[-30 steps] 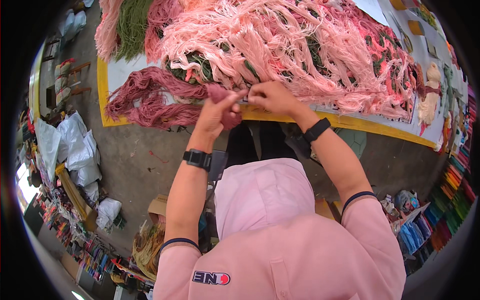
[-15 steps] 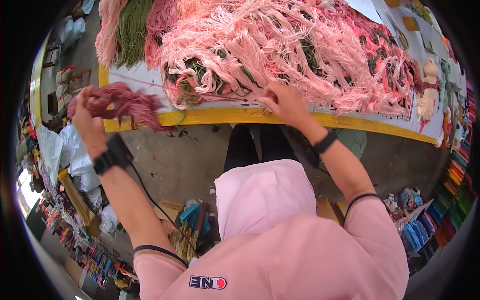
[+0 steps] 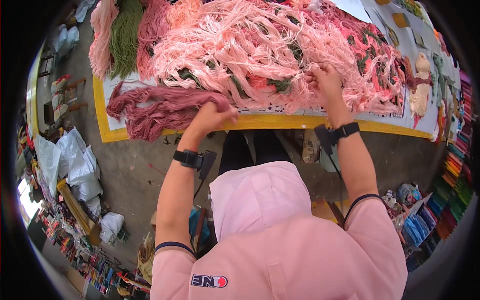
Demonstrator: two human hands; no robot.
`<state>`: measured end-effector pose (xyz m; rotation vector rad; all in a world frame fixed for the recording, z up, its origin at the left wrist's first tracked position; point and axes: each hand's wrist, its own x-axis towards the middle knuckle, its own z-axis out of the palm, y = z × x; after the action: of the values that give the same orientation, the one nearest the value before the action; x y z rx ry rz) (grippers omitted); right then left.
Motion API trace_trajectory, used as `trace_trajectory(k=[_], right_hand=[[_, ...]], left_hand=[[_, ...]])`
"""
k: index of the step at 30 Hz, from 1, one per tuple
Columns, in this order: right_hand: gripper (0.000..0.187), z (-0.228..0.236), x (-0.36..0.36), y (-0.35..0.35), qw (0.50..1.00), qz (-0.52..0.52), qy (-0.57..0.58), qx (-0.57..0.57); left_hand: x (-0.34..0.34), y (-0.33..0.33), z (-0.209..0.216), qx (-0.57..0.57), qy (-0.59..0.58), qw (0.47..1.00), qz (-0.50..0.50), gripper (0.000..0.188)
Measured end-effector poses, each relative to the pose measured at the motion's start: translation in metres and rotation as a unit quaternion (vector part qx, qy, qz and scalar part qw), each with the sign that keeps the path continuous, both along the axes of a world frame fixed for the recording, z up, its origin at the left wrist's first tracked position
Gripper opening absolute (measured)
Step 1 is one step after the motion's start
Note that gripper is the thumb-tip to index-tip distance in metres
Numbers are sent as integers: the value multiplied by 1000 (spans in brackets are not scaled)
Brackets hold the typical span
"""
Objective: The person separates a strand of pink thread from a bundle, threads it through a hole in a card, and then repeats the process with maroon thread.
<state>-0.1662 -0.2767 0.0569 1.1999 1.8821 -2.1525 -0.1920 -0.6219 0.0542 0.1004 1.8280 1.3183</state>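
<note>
A loose hank of mauve yarn (image 3: 160,107) lies stretched along the front left of the table, its left end spread out. My left hand (image 3: 214,117) is closed around its right end, close to the yellow edge. Farther right, my right hand (image 3: 327,85) pinches at the pale pink yarn (image 3: 230,45), a large tangled heap covering the middle of the table. Its fingertips touch a few strands; exactly which ones is hard to make out. Dark green strands (image 3: 280,85) and brighter pink yarn (image 3: 370,60) show through the heap.
The white table has a yellow border (image 3: 280,121). At its back left hang an olive green hank (image 3: 124,40) and more pink hanks. A cream hank (image 3: 421,82) lies at the right. White plastic bags (image 3: 80,157) stand on the floor at left; stacked coloured yarn (image 3: 452,165) lines the right.
My left hand has brought the mauve hank rightward and laid it along the table's front. My right hand has moved right and farther back, from the front edge onto the pink heap.
</note>
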Motion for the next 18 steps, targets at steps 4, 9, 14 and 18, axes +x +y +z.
trace_trajectory(k=[4, 9, 14, 18], right_hand=[[16, 19, 25, -44, 813, 14, 167, 557], [35, 27, 24, -104, 613, 516, 316, 507], [66, -30, -24, -79, 395, 595, 322, 621], [59, -29, -28, -72, 441, 637, 333, 537]], left_hand=[[-9, 17, -6, -3, 6, 999, -49, 26], [-32, 26, 6, 38, -83, 995, 35, 32], [-42, 25, 18, 132, -113, 968, 181, 32], [-43, 25, 5, 150, -114, 965, 185, 37]])
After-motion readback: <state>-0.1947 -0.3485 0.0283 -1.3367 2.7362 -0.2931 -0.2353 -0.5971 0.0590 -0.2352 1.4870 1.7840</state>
